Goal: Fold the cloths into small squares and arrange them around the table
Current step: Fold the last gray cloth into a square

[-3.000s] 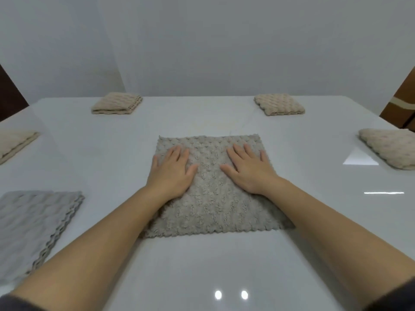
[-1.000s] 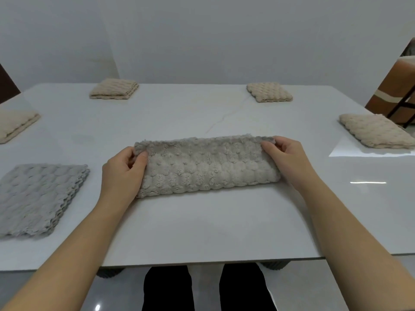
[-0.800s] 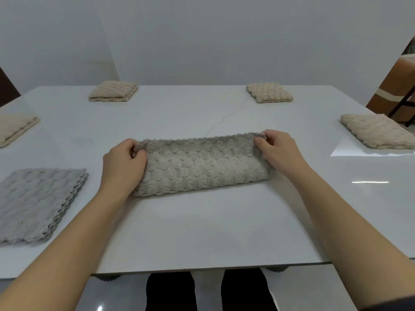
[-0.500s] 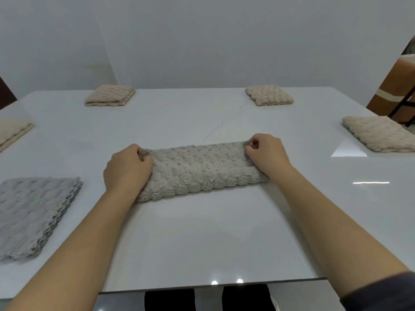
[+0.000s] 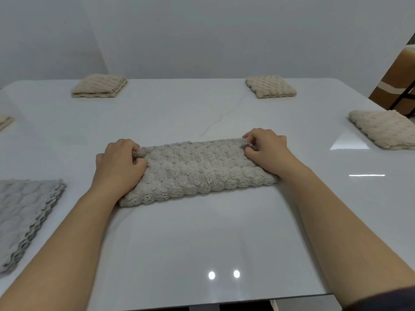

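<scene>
By the table's [image 5: 202, 243] left edge, toward the near corner, lies a grey stack [image 5: 24, 221] of flat cloths, partly out of frame. Midway across, in from the near edge, the cloth [image 5: 197, 173] lies as a long folded strip, its rounded side nearest; the left hand [image 5: 119, 167] pinches its left end and the right hand [image 5: 267, 151] its right end, fingers curled tight on the far corners. Beyond lie four beige folded ones: the left square [image 5: 4, 122] and right square [image 5: 384, 129] at the side edges, the far-left square [image 5: 98, 86] and far-right square [image 5: 269, 87] along the far edge.
</scene>
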`<state>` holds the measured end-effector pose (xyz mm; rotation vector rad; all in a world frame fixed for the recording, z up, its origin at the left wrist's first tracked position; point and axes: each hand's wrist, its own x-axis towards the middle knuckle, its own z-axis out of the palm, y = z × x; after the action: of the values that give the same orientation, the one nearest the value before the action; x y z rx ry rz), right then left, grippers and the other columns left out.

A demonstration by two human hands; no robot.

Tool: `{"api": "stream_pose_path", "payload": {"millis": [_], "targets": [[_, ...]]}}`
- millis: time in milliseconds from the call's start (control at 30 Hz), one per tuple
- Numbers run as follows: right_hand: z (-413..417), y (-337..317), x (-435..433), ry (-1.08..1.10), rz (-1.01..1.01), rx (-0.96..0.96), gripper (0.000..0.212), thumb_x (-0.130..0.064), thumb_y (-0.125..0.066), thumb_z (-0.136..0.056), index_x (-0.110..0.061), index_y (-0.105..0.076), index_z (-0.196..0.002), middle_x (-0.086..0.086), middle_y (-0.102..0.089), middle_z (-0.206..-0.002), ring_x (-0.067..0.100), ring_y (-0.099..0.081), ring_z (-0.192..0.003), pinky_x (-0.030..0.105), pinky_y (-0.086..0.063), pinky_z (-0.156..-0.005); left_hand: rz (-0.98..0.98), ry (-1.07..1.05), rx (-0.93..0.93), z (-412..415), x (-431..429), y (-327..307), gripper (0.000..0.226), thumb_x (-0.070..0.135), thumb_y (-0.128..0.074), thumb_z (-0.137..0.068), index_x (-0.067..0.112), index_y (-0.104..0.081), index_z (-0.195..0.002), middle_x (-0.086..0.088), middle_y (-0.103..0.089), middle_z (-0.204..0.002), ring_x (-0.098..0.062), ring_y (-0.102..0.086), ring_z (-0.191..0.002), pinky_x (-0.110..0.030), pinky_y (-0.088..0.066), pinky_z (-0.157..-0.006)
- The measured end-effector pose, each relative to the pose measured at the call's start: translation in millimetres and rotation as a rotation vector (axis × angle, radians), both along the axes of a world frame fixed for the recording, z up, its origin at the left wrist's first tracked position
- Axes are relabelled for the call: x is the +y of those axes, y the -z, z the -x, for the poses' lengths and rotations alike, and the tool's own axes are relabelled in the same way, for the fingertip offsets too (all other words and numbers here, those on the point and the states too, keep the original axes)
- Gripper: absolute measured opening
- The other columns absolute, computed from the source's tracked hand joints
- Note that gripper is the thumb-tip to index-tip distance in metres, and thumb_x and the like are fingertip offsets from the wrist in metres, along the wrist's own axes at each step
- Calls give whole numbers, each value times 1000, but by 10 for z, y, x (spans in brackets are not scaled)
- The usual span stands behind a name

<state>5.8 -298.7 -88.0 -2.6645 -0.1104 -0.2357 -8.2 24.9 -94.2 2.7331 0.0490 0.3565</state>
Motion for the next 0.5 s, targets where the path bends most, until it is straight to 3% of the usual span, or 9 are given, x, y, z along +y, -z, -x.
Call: {"api": "stream_pose_path", "payload": {"millis": [67, 133, 267, 400, 500], "targets": [[21, 2, -19, -21, -23, -28, 23, -19, -60, -84, -30, -45, -71, -9, -59, -91, 16, -53, -92, 34, -25, -80, 41, 24, -34, 24, -3, -11, 5, 13, -57, -83, 15, -56, -87, 2, -54, -95, -25, -48, -99, -39, -34, -83], [51, 12, -60, -62, -166, -72, 25, -13, -65, -82, -29, -50, -71, -5, -58, -88, 14, -55, -84, 32, -36, -80, 150, 38, -71, 64, -3, -27, 8, 8, -60, -81, 14, -55, -82, 3, -53, -90, -22, -51, -90, -31, -35, -76], [110, -8, -85, -29, -738, -76, 19, -3, -70, -83, -18, -61, -75, 2, -61, -79, 11, -54, -62, 22, -44, -55, 350, -18, -128, 103, 39, -67, 11, 4, -61, -81, 15, -59, -81, -1, -60, -96, -17, -55, -86, -24, -37, -70], [90, -14, -81, -43, -979, -29, 21, -5, -73, -76, -21, -64, -66, 7, -67, -88, 17, -59, -72, 27, -47, -58, 523, -35, -93, 84, 70, -67, 19, -1, -60, -81, 17, -60, -76, 2, -64, -101, -17, -57, -77, -24, -42, -63], [93, -30, -77, -75, -1050, 20, 23, 11, -66, -81, -9, -61, -71, 8, -70, -105, 12, -67, -89, 21, -52, -77, 525, -37, -53, 81, 66, -63, 20, 0, -60, -82, 19, -59, -74, 0, -62, -81, -16, -50, -61, -24, -40, -56]]}}
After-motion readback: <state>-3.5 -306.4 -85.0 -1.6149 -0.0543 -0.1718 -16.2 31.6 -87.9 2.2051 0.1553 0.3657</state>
